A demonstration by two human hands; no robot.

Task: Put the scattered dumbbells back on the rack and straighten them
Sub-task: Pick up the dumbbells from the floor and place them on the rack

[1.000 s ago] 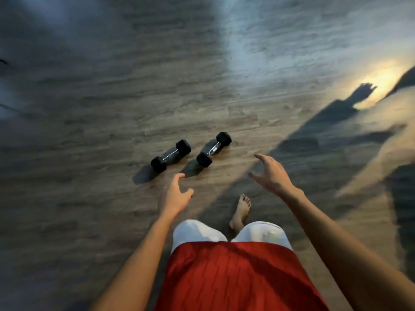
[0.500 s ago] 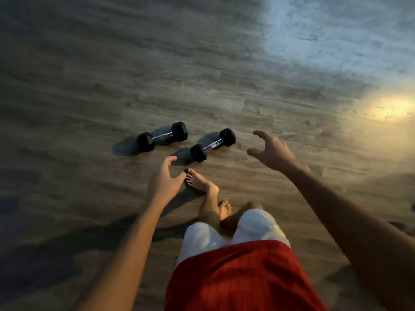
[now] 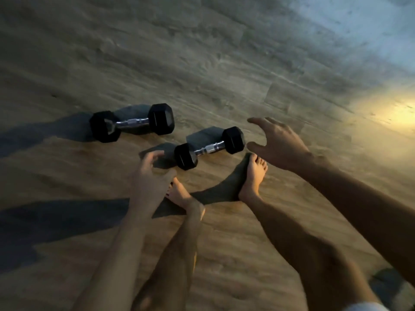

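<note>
both hands nearer | right hand (image 3: 278,142) spread beside hex dumbbell (image 3: 209,148)

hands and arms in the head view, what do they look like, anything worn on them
Both arms are bare from the bottom of the frame to the fingertips: no sleeves, gloves, watch, bands or rings show on the left hand or the right hand. The dim, blurred picture would hide small marks. The legs and feet below are bare too. A scrap of pale cloth shows at the bottom edge.
</note>
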